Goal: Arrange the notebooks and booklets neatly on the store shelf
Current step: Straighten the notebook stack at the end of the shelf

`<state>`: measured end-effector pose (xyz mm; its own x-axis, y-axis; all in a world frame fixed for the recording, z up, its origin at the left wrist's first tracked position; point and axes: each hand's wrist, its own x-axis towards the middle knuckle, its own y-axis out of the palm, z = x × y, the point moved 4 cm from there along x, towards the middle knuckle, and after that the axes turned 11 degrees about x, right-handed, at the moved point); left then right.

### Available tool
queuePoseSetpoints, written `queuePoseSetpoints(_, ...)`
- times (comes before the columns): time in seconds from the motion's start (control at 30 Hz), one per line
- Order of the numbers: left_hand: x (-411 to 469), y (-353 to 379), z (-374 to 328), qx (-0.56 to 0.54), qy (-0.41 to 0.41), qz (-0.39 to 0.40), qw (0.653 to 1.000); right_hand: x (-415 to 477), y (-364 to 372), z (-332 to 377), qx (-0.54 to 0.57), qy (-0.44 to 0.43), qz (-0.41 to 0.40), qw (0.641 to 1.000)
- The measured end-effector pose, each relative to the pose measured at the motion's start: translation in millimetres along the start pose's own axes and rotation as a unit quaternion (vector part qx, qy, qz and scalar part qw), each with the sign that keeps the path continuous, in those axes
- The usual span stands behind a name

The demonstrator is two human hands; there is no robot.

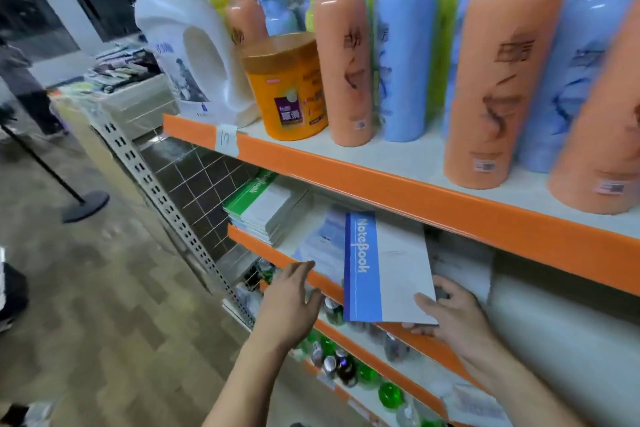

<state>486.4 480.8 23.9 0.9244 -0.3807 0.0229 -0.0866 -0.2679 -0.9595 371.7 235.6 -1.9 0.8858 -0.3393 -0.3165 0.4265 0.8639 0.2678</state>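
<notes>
While the blue-and-white paper notebook w/ "NoteBook" printed down its blue spine band (pixel 384 267) lies half in, half out of the middle shelf w/ orange front lip (pixel 242 236), the right hand (pixel 450 315) pinches its near right corner, thumb on the cover, fingers beneath. The notebook's near edge overhangs the lip. Its far part overlaps a pale blue booklet (pixel 322 243) at left, w/ loose white sheets (pixel 460 260) just beside it at right. The left hand (pixel 291 302) holds nothing: fingers fairly straight, tips at the lip near the pale booklet; contact cannot be told. Hands are apart, one on either side of the notebook. Far left on the same shelf is a squared stack of green-and-white booklets (pixel 263 208).

Step in hand (est.): seating the notebook on the shelf. To do it well:
- Keep the cover level and slide it farther in under the orange edge of the upper shelf (pixel 415 191) w/o lifting, so corners don't catch.
- Use the free hand as a flat stop on the left side to square the spine vs. the booklet beneath.
- Set near edges parallel to the lip, no overhang.

Risk: a one-corner pinch lets a thin cover sag or crease, so support it from below. Progress approx. early-to-mid: one stack neat, the rest loose.
</notes>
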Motion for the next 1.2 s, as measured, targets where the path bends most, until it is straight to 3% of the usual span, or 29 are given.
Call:
queuePoseSetpoints(0.27, 100.6, -38.5, 136.1, 0.016, 0.048, 0.016, 0.999, 79.4, 160.9, -20.6, 0.056, -0.015, -0.04, 0.998)
queuePoseSetpoints(0.43, 154.9, -58.5, 196.8, 0.023, 0.054, 0.008, 0.998, 112.3, 214.6, -27.9, 0.091, -0.02, -0.088, 0.992)
queuePoseSetpoints(0.57, 190.3, -65.7, 217.2, -0.024, 0.044, -0.005, 0.999, 132.1, 240.9, -26.5, 0.095, -0.008, -0.112, 0.989)
queuePoseSetpoints(0.8, 224.6, -52.1, 239.0, -0.16, -0.017, 0.062, 0.985, 176.8, 266.3, -29.2, 0.072, 0.01, -0.141, 0.987)
queuePoseSetpoints(1.2, 233.6, -32.9, 247.7, -0.268, 0.011, 0.102, 0.958, 202.4, 300.3, -35.9, -0.056, -0.01, -0.173, 0.983)
